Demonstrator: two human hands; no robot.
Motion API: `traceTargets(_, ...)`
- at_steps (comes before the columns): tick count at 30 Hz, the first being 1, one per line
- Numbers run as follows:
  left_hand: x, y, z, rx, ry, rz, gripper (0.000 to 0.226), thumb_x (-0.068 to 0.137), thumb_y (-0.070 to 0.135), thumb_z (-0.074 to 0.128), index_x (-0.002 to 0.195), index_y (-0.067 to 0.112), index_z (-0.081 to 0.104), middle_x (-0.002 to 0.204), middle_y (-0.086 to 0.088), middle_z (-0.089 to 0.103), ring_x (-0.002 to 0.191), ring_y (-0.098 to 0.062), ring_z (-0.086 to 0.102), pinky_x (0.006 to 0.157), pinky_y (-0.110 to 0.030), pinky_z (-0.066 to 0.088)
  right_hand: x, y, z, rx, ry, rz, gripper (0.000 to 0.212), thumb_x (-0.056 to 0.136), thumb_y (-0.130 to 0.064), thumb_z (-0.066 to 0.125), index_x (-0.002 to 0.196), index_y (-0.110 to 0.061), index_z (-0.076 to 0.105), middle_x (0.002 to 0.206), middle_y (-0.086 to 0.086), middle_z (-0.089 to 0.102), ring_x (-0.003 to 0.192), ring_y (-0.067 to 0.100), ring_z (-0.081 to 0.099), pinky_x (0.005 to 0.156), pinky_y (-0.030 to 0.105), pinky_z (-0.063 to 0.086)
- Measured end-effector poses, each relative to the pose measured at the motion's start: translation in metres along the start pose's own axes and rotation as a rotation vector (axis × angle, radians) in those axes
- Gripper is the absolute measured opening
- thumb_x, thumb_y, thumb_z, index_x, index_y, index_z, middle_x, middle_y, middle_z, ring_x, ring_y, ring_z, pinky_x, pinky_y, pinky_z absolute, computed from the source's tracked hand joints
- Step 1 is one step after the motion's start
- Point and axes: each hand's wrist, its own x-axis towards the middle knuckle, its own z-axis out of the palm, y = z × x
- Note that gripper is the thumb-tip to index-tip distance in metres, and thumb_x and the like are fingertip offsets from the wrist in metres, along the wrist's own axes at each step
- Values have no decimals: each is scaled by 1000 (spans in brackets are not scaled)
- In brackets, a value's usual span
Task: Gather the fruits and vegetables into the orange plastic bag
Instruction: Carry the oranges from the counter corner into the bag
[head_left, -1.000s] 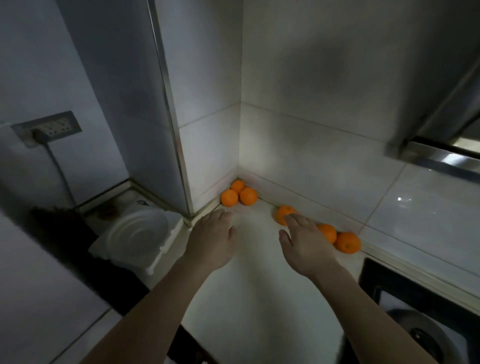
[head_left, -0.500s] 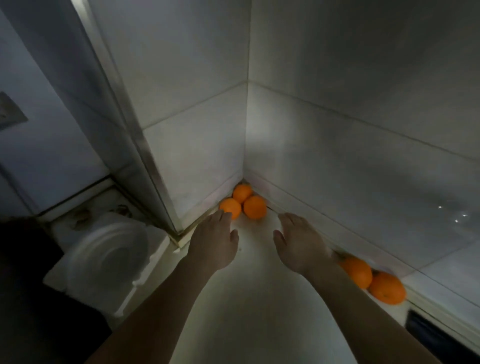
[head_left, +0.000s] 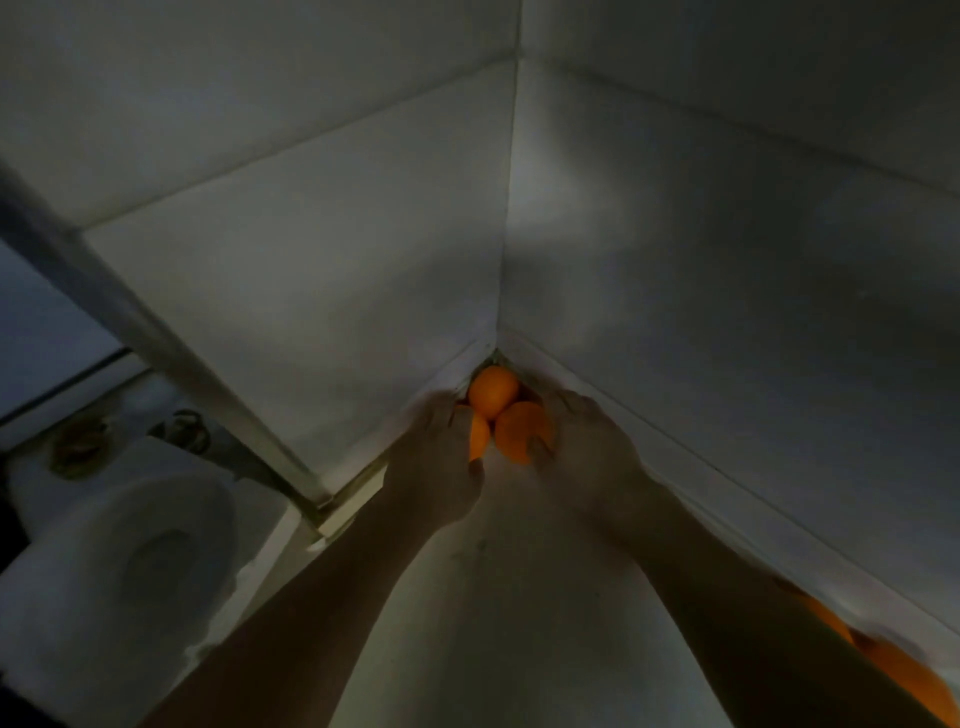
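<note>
Three oranges sit packed into the corner of the tiled walls on the pale counter (head_left: 519, 613): a back orange (head_left: 493, 389), a left orange (head_left: 479, 440) and a right orange (head_left: 519, 431). My left hand (head_left: 441, 457) curls over the left orange, its thumb just below the fruit. My right hand (head_left: 589, 452) curls round the right orange from the right side, with the thumb on its front. Two more oranges (head_left: 906, 673) lie along the right wall, partly behind my right forearm. No orange bag is in view.
A white foam container (head_left: 119, 566) sits on a lower ledge at the left. A metal corner strip (head_left: 156, 338) runs down the wall edge beside it. Tiled walls close in the corner at the back and on the right.
Both hands have moved forward into the corner and closed round the front two oranges. The camera has come closer and lower.
</note>
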Motion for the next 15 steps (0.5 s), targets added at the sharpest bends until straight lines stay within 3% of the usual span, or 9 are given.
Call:
traceTargets(2,7,-6,11,-20,-4,12,66,75,28,69,135,14,44,144,-9,39,134,-28,37,102,-43,43,9,2,10,-14,-16,-7,70,86,-44,44,147,-14,31,147,8,38,124,27,43,98,37,39)
traceTargets(4,14,-12,20,-12,0,30,68,72,25,69,134,14,45,142,-10,41,134,-29,37,105,-44,39,15,6,23,-8,12,-18,79,75,-52,38,141,-8,41,141,13,46,116,33,53,93,40,45)
traceTargets(7,21,-19,29,-10,50,67,59,66,13,62,124,15,51,130,-8,48,122,-30,46,102,-44,39,23,12,41,59,8,-12,71,71,-43,52,129,-3,54,124,18,59,97,36,62,83,41,51)
traceTargets(12,20,-21,33,-55,144,98,57,65,3,68,118,14,55,121,-8,54,114,-28,49,98,-41,44,26,9,51,23,63,-25,54,80,-32,51,127,-6,55,123,15,59,106,34,59,98,41,41)
traceTargets(15,19,-21,30,-87,144,110,50,66,1,64,114,14,56,116,-7,54,109,-28,51,93,-42,46,20,5,43,130,41,-45,64,85,-27,63,141,-11,38,143,11,41,130,30,40,108,37,31)
